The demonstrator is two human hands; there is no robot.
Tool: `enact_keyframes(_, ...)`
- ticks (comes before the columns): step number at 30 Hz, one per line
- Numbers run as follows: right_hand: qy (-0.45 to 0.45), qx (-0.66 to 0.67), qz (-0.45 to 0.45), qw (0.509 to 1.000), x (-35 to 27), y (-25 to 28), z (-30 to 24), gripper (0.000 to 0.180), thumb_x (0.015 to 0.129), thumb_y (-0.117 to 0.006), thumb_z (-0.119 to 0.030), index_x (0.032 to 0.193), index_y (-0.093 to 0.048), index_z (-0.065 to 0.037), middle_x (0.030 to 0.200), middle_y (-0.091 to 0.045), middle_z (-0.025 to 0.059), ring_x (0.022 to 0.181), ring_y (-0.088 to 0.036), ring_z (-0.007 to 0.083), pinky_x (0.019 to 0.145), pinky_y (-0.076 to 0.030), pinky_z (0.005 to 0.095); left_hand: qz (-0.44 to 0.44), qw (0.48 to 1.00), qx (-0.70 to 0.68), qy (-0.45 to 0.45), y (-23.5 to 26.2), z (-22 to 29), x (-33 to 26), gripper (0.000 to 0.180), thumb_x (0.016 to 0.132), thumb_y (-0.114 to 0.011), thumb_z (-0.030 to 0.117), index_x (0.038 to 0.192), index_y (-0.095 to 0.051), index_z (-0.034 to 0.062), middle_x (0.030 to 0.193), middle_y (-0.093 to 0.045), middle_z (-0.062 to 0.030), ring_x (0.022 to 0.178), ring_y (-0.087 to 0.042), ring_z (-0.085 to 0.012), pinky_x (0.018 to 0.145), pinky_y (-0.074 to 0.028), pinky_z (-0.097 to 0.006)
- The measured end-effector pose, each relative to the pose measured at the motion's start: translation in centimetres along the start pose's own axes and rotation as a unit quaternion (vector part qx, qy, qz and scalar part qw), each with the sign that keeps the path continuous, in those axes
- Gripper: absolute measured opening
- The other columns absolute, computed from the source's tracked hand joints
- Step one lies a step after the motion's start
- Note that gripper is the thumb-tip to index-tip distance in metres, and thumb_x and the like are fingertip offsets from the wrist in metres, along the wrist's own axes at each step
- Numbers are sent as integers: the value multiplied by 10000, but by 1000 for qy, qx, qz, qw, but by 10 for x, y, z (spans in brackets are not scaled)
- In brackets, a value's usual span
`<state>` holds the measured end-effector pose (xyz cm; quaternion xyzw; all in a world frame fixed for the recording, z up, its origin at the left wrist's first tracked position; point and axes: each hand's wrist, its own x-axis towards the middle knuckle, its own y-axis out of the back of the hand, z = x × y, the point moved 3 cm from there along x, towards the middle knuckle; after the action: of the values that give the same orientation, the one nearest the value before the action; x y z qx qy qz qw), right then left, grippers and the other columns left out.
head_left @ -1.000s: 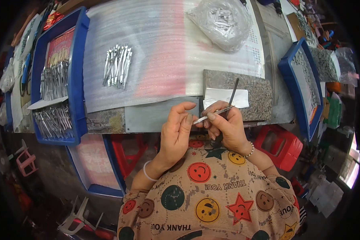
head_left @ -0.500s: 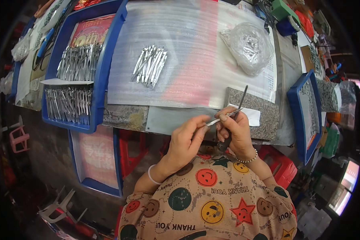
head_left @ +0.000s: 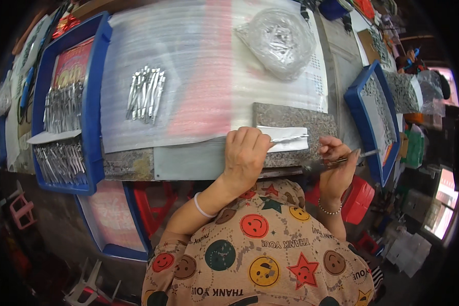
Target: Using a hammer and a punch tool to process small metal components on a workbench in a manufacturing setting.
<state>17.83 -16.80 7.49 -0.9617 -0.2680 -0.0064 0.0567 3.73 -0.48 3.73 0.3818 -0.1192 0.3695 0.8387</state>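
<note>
My left hand (head_left: 247, 155) is closed on one end of a slim silver metal piece (head_left: 290, 138). That piece lies over a folded white paper (head_left: 296, 146) on a speckled stone slab (head_left: 283, 115). To the right of the slab, my right hand (head_left: 339, 166) is closed around a hand tool with a dark handle and a thin shaft (head_left: 368, 153), whose tip points right towards a blue tray. Motion smears the handle, so the tool's exact kind does not show. A pile of similar silver pieces (head_left: 146, 95) rests on the foam sheet (head_left: 191, 84) ahead.
At the left stands a blue tray (head_left: 93, 102) with silver pieces in two rows. A clear plastic bag (head_left: 283, 43) of metal pieces lies at the back. Another blue tray (head_left: 375, 163) juts over the right table edge. Below the table are a blue tray (head_left: 118, 250) and red stools (head_left: 359, 201).
My hands have moved apart. The left brought the silver piece down to the white paper, and the right swung out to the right with its tool tilted over. The whole view has shifted.
</note>
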Motion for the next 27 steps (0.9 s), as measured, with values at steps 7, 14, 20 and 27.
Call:
enact_keyframes(7,134,-211,-199,947,1,-56,-10,542,1033,-334,-416,1022,-629,38,1067,-669,173,814,-653,205,648,-518,299,-41,997,56,-21,-3,1,-5,126,759,-617,99,880,-591,73,820,-505,-59,802,-513,-225,721,-356,-357)
enact_keyframes(14,171,-298,-271,899,15,-70,-10,246,956,-493,-165,967,-631,39,935,-678,178,754,-676,305,666,-537,331,-88,995,47,16,0,0,-5,189,766,-556,67,949,-600,57,850,-514,-70,812,-520,-236,749,-360,-368)
enact_keyframes(20,221,-388,-277,851,17,-82,-21,118,895,-584,-102,926,-644,-5,835,-664,135,672,-650,305,578,-516,342,-90,995,41,9,1,0,-8,167,773,-548,68,937,-581,61,844,-497,-75,816,-510,-240,741,-353,-365)
enact_keyframes(27,42,-196,-191,961,18,-63,-19,310,1012,-451,-178,1008,-651,59,918,-694,162,755,-682,235,691,-541,311,-76,996,52,8,-3,-3,-3,137,772,-546,59,908,-562,66,834,-491,-76,810,-511,-240,743,-356,-363)
